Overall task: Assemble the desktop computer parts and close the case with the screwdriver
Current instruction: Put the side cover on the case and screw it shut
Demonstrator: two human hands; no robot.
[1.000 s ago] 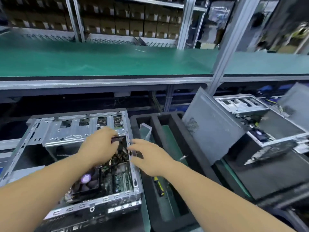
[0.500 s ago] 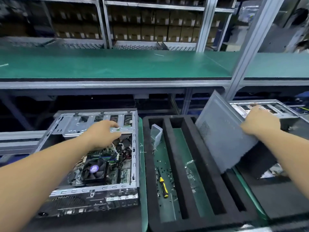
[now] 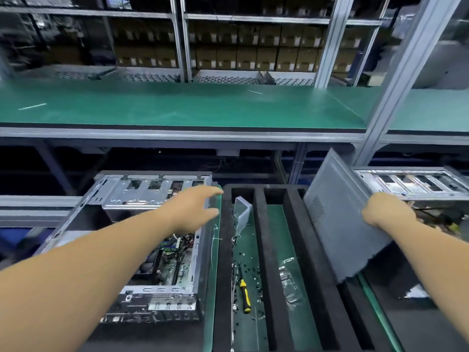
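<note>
An open desktop case (image 3: 142, 298) lies on its side at the left, its motherboard (image 3: 175, 265) showing. My left hand (image 3: 195, 209) hovers over the case's far right corner, fingers stretched toward the right. A grey side panel (image 3: 337, 224) leans tilted on the black foam tray's (image 3: 274, 262) right side. My right hand (image 3: 385, 209) grips the panel's right edge, its fingers hidden behind the panel. A yellow-handled screwdriver (image 3: 245, 295) lies in the tray's left slot among several loose black screws (image 3: 250, 270).
A second open case (image 3: 416, 184) sits at the far right behind the panel. A clear plastic box (image 3: 242, 209) stands in the tray's left slot and clear bags (image 3: 289, 283) lie in the middle slot. A green shelf (image 3: 177, 107) overhangs the bench.
My right hand left the case, reached right and took hold of the side panel. My left hand lifted off the case interior and moved toward its right edge.
</note>
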